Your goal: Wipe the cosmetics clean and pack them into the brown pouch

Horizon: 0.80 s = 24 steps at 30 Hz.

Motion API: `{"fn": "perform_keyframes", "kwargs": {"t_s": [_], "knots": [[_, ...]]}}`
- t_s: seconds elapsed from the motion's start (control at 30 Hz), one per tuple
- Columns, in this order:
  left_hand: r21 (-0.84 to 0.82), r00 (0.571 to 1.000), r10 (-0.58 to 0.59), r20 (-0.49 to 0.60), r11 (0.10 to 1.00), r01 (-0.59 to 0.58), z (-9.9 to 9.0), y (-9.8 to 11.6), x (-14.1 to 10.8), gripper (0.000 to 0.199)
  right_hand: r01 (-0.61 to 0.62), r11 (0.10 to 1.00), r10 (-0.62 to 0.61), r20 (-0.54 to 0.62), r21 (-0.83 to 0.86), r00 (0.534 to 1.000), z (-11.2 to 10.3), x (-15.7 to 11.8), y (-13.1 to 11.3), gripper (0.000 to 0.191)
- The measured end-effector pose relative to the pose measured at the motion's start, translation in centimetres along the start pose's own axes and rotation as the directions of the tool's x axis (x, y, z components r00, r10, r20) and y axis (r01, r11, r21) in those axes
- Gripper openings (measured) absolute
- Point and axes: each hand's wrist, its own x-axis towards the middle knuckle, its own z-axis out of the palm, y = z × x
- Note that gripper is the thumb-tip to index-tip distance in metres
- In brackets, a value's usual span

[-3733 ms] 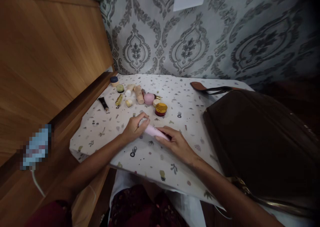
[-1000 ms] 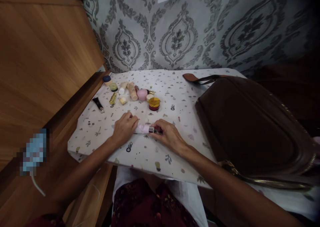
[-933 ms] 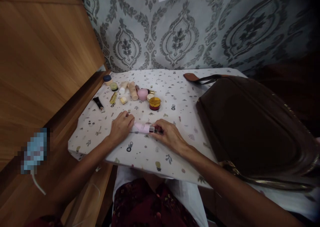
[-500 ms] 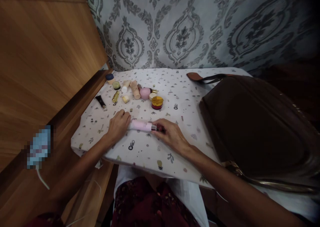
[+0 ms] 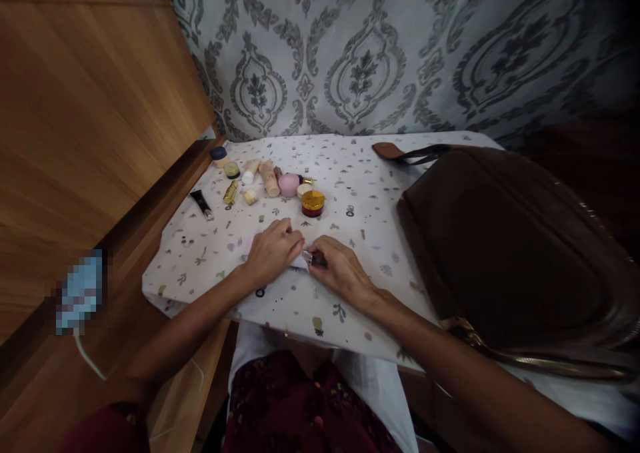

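Note:
Both hands are on a pale pink cosmetic tube (image 5: pixel 300 262) lying across the front of the table, mostly hidden under my fingers. My left hand (image 5: pixel 274 253) is wrapped over its body from above, close to the cap end, and the tube's pink flat end shows to the left of the wrist. My right hand (image 5: pixel 340 270) pinches the silver cap (image 5: pixel 307 257) at the right end between thumb and fingers. Just beyond my hands stands a gold-lidded red jar (image 5: pixel 313 204), with a pink round container (image 5: pixel 289 185) behind it.
A beige tube (image 5: pixel 270 178), a white tube (image 5: pixel 251 172), a gold vial (image 5: pixel 231 192) and a black tube (image 5: pixel 202 204) lie at the back left. A large brown bag (image 5: pixel 520 253) covers the right side. A wooden cabinet (image 5: pixel 100 73) borders the left.
My left hand has slid right along the pink tube, from its far end to near the cap, covering most of it. My right hand stays at the cap.

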Motion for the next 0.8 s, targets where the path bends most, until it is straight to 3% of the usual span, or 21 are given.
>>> {"fn": "perform_keyframes", "kwargs": {"t_s": [0.2, 0.37, 0.53, 0.63, 0.73, 0.8], "knots": [[0.095, 0.962, -0.262, 0.081, 0.963, 0.254, -0.1, -4.3, -0.4, 0.032, -0.021, 0.999, 0.022, 0.049, -0.025, 0.999, -0.3, 0.0, -0.1, 0.016], [0.171, 0.945, -0.326, 0.019, 0.933, 0.318, 0.2, -6.0, -1.2, 0.034, -0.017, 1.000, 0.016, 0.053, 0.020, 0.998, -0.5, 0.1, 0.0, 0.015], [0.147, 0.979, -0.201, -0.028, 0.968, 0.203, 0.4, -3.8, -1.4, 0.034, -0.004, 0.999, 0.001, 0.065, 0.052, 0.998, -0.6, 0.0, -0.3, 0.019], [0.092, 0.996, -0.032, -0.078, 0.995, 0.039, 0.8, -1.4, -1.6, 0.036, -0.015, 0.999, 0.011, 0.074, 0.044, 0.997, -0.4, 0.0, -0.2, 0.015], [0.119, 0.981, 0.156, -0.113, 0.983, -0.143, 0.9, 0.0, -2.1, 0.032, -0.013, 1.000, 0.012, 0.065, 0.021, 0.998, -0.3, 0.0, -0.1, 0.009], [0.163, 0.963, 0.244, -0.112, 0.961, -0.224, 0.9, -0.2, -2.7, 0.032, -0.020, 1.000, 0.019, 0.065, 0.012, 0.998, -0.3, 0.1, -0.1, 0.010]]}}
